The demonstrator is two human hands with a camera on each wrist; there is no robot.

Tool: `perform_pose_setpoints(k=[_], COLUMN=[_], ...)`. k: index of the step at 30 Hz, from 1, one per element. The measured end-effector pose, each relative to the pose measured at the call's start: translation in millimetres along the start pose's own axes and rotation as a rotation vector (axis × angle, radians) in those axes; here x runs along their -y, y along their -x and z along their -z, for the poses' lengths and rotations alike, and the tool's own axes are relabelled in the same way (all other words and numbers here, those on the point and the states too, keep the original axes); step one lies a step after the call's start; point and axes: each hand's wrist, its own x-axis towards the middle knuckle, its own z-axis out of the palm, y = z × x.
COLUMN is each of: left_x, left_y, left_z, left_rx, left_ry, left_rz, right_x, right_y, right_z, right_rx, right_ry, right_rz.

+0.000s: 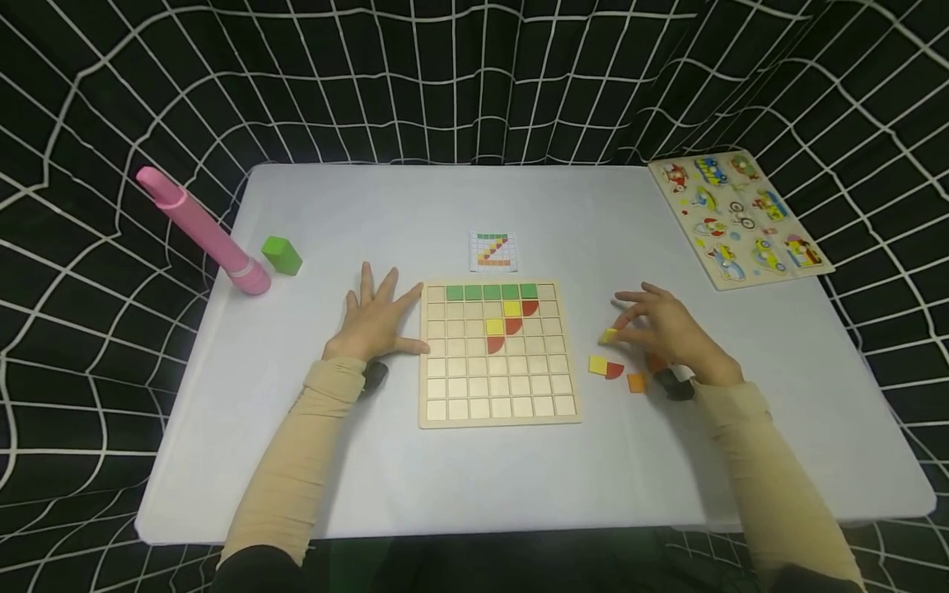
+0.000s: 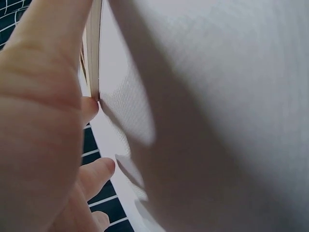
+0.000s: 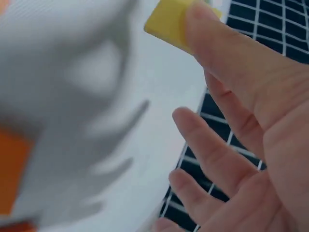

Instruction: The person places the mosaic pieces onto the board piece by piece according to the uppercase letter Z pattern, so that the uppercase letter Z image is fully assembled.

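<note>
A wooden grid board (image 1: 500, 387) lies mid-table, bearing a row of green squares (image 1: 493, 292) along its top and a diagonal of yellow squares (image 1: 494, 327) and red quarter-circles (image 1: 495, 344). My left hand (image 1: 373, 325) is spread at the board's left edge, thumb and a fingertip touching it. To the right of the board, my right hand (image 1: 662, 331) pinches a yellow square tile (image 3: 169, 21) between thumb and finger, its other fingers extended. Under and beside that hand lie a loose yellow square (image 1: 597, 365), a red quarter-circle (image 1: 614, 371) and an orange square (image 1: 637, 383).
A small pattern card (image 1: 493, 252) lies just behind the board. At the back left are a pink cylindrical tube (image 1: 211, 235) and a green block (image 1: 282, 256). A wooden picture puzzle (image 1: 741, 218) overlaps the table's back right edge. White netting (image 1: 482, 82) surrounds the table.
</note>
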Motion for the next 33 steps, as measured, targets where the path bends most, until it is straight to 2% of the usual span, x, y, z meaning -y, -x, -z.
perform_pose_setpoints(k=[5, 9, 17, 21, 24, 27, 33], left_x=[0.3, 0.9, 1.3, 1.7, 1.8, 1.1, 2.7], left_y=[-1.6, -2.4, -2.9, -2.6, -2.3, -2.7, -2.5], left_z=[-0.4, -1.8, -2.4, -1.5, -1.6, -0.9, 0.4], left_rx=[-0.003, -0.004, 0.005, 0.006, 0.006, 0.004, 0.010], left_ry=[-0.005, -0.005, -0.004, -0.005, -0.009, -0.012, -0.017], left_rz=[-0.006, -0.013, 0.001, 0.000, -0.001, -0.004, -0.001], right_x=[23.0, 51.5, 119.2, 145.1, 155.0, 157.6, 153.8], right_y=[-16.4, -32.8, -56.6, -62.3, -64.7, -64.5, -62.0], right_z=[-3.1, -16.3, -52.5, -64.7, -71.7, -76.5, -85.3], right_rx=[-0.018, 0.023, 0.097, 0.135, 0.134, 0.094, 0.012], right_ry=[-0.031, -0.037, 0.028, 0.069, 0.103, 0.151, 0.209], right_rz=[0.015, 0.040, 0.237, 0.232, 0.191, 0.172, 0.215])
